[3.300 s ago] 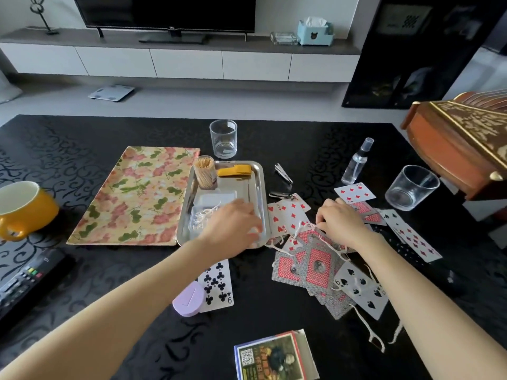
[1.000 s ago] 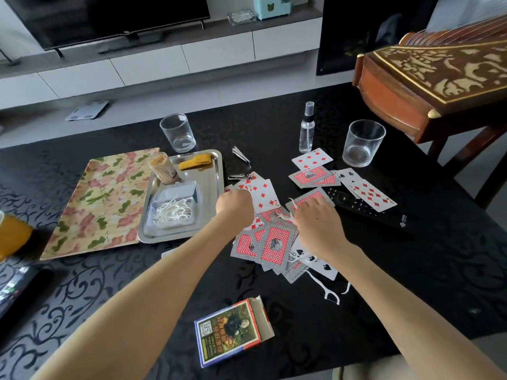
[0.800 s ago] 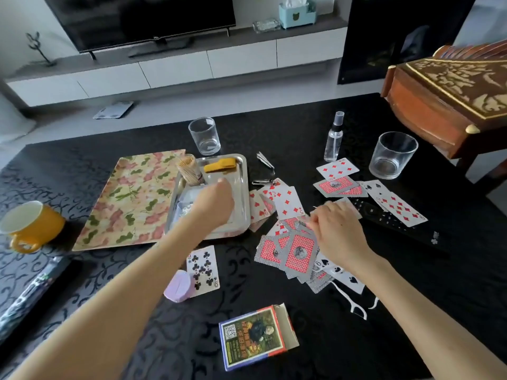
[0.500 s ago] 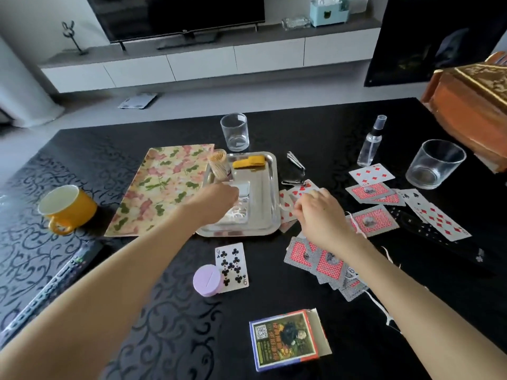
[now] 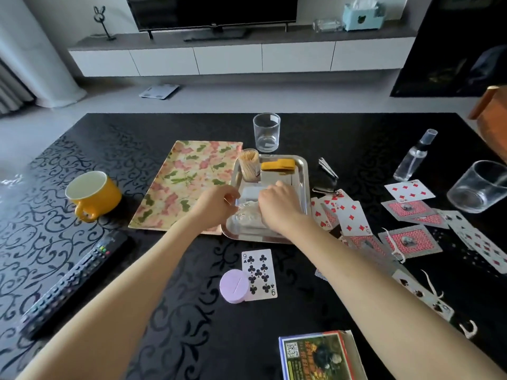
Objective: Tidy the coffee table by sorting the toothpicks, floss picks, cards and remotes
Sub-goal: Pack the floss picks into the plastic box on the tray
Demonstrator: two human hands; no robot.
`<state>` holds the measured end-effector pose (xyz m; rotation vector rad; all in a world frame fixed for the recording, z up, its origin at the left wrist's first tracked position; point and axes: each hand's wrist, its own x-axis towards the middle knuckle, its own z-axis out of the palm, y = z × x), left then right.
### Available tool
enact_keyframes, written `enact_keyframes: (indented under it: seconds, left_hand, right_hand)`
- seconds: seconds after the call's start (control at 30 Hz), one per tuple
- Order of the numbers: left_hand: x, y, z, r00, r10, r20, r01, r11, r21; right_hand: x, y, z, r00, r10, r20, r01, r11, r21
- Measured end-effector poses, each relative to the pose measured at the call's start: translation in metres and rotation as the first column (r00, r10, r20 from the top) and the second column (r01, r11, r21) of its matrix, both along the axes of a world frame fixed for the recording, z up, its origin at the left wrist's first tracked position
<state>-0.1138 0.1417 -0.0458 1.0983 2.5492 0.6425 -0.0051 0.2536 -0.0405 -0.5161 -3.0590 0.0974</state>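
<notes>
Left hand [image 5: 219,202]: hovers at the left rim of the metal tray [image 5: 305,187]. Its grip is curled in at the left edge of the clear box [image 5: 247,218]. Whether it pinches the box or only touches it, I cannot tell.
Right hand [image 5: 278,204]: over the same box, back of the hand up and fingers bent down towards it. The grip is hidden under the hand, so I cannot tell whether it pinches anything.
Clear box: sits in the near half of the tray, with blurred white floss picks inside.
Toothpicks [image 5: 249,164]: upright in a round holder at the tray's far left corner, with a yellow item [image 5: 278,164] just beside them.
Loose floss picks [image 5: 395,246]: lie among the cards on the right, with more towards the near right edge.
Cards [image 5: 349,215]: scattered face up and face down on the tabletop [image 5: 164,297], right of the tray.
Nine of clubs [image 5: 259,274]: lies alone on the near side of the tray, with a lilac round lid [image 5: 235,285] overlapping its left edge.
Card box [image 5: 319,356]: at the near edge.
Remote [image 5: 74,281]: lies at an angle on the left, well apart from the tray.
Around: a floral mat [image 5: 186,185] touches the tray's left side, and a yellow mug [image 5: 92,194] stands left of the mat. A glass [image 5: 266,131] stands beyond the tray.
</notes>
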Motion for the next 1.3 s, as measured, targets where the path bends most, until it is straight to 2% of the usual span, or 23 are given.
enact_keyframes:
  seconds: [0.07, 0.13, 0.27, 0.33, 0.43, 0.63, 0.83, 1.0, 1.1, 1.3]
  left_hand:
    - [0.001, -0.001, -0.005, 0.999, 0.02, 0.029, -0.021, 0.999, 0.033]
    - [0.001, 0.0, -0.009, 0.998, 0.016, 0.063, -0.02, 0.998, 0.054]
    - [0.004, 0.003, -0.013, 0.999, 0.023, 0.046, -0.025, 0.998, 0.057]
    - [0.006, 0.003, -0.015, 0.999, 0.017, 0.042, -0.019, 0.998, 0.059]
    - [0.01, 0.004, -0.019, 1.0, -0.019, 0.015, 0.019, 0.999, 0.047]
    - [0.014, 0.005, -0.025, 0.997, -0.033, -0.066, 0.037, 0.998, 0.051]
    - [0.015, 0.011, -0.02, 0.983, -0.069, -0.169, 0.065, 0.998, -0.026]
    - [0.013, 0.01, -0.021, 0.957, -0.118, -0.264, 0.102, 0.992, -0.073]
    - [0.012, 0.007, -0.023, 0.951, -0.152, -0.27, 0.121, 0.984, -0.13]
    - [0.013, 0.006, -0.02, 0.959, -0.134, -0.249, 0.112, 0.989, -0.101]
  right_hand:
    - [-0.007, -0.006, -0.004, 0.999, 0.03, 0.021, -0.03, 0.999, 0.011]
    - [-0.009, -0.007, -0.004, 0.998, 0.04, -0.039, -0.042, 0.998, -0.048]
    - [-0.005, 0.018, -0.008, 0.967, -0.154, -0.204, 0.112, 0.972, -0.205]
    - [-0.003, 0.028, -0.013, 0.957, -0.217, -0.194, 0.157, 0.946, -0.285]
    - [-0.001, 0.028, -0.02, 0.981, -0.143, -0.133, 0.086, 0.927, -0.364]
    - [0.003, 0.022, -0.024, 0.966, -0.098, -0.241, 0.031, 0.963, -0.266]
    - [0.007, 0.023, -0.025, 0.983, -0.011, -0.186, -0.036, 0.968, -0.248]
    - [0.02, 0.029, -0.022, 0.972, -0.053, -0.228, -0.001, 0.973, -0.233]
    - [0.025, 0.031, -0.025, 0.981, -0.084, -0.176, 0.048, 0.978, -0.205]
    - [0.02, 0.024, -0.028, 0.98, -0.099, -0.17, 0.057, 0.97, -0.238]
